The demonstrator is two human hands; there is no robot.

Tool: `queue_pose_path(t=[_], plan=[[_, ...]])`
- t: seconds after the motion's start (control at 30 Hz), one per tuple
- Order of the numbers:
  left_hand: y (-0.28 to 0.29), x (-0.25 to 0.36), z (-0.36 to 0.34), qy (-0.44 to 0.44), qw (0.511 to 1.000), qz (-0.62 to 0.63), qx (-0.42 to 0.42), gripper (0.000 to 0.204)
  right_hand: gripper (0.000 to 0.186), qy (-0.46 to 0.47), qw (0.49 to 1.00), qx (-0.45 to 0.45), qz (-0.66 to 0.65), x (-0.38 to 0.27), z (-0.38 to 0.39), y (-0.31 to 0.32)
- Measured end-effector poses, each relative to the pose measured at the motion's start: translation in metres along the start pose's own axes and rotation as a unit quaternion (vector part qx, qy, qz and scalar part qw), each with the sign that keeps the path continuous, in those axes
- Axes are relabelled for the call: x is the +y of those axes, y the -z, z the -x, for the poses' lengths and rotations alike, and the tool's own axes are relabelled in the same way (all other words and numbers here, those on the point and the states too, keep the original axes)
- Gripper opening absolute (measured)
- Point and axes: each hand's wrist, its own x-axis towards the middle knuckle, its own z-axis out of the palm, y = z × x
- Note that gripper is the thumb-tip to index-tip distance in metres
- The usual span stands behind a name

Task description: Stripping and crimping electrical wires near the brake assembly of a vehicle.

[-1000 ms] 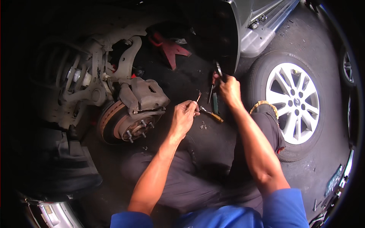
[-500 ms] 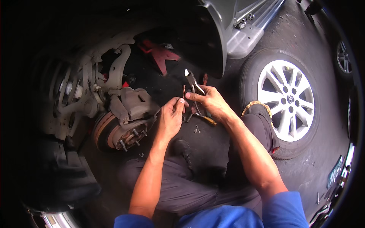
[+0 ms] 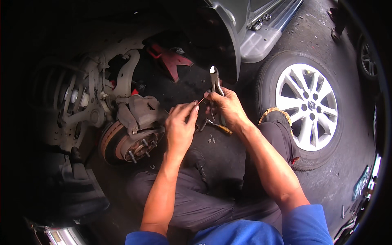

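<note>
pin: thin reddish wire-like piece [image 3: 201, 100], pinched at the fingertips of both hands, held in the air above the person's lap, just right of the brake caliper. Too small to tell its exact kind.
left hand: left hand [image 3: 180, 125] closed narrow, thumb and forefinger nipping the lower end of the pin.
right hand: right hand [image 3: 227, 107] wrapped around the handles of the cutting pliers [image 3: 215, 83], with its fingertips also on the upper end of the pin. Pliers point up and away; the jaws look closed and are not on the pin.
step in hand (judgement): lining the pin up for the pliers. To do it well, keep the left pinch low on the pin so the end stays free, bring the pliers' nose down to it rather than moving the pin, grip square, squeeze slowly so it does not shoot off.
risk (judgement): a small piece dropped here would be hard to find on the dark floor [image 3: 326, 179].
nearby tool: yellow-handled tool [image 3: 218, 127] lying on the floor below the right hand, a few small bits just beside it.
brake: caliper [image 3: 141, 114] sitting over the brake disc [image 3: 122, 143], wheel studs showing on the hub; close to the left hand, not touched.
further out: red stand [image 3: 169, 57] under the car body, removed wheel [image 3: 306, 106] lying flat at the right knee.
</note>
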Motion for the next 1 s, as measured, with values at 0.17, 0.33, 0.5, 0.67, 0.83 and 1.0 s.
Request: queue_pose_path(t=[0.17, 0.33, 0.5, 0.67, 0.83, 1.0], plan=[[0.011, -0.002, -0.012, 0.182, 0.885, 0.412, 0.119, 0.039, 0.019, 0.034, 0.999, -0.019, -0.018, -0.013, 0.005, -0.005], [0.024, -0.001, -0.017, 0.380, 0.746, 0.530, -0.133, 0.044, 0.023, 0.069, 0.996, -0.054, 0.016, -0.017, 0.012, -0.008], [0.016, 0.005, -0.012, 0.273, 0.842, 0.450, -0.116, 0.024, 0.020, 0.061, 0.996, -0.065, 0.028, -0.023, 0.015, -0.007], [0.006, 0.016, -0.008, -0.195, 0.977, -0.059, 0.062, 0.025, 0.020, 0.069, 0.995, -0.046, -0.058, -0.016, 0.011, -0.010], [0.015, 0.011, -0.009, 0.256, 0.810, 0.523, -0.070, 0.053, 0.020, 0.098, 0.993, -0.068, -0.017, -0.023, 0.012, -0.006], [0.024, 0.011, -0.014, 0.310, 0.725, 0.590, -0.175, 0.032, 0.020, 0.109, 0.989, -0.098, -0.003, -0.027, 0.016, -0.007]])
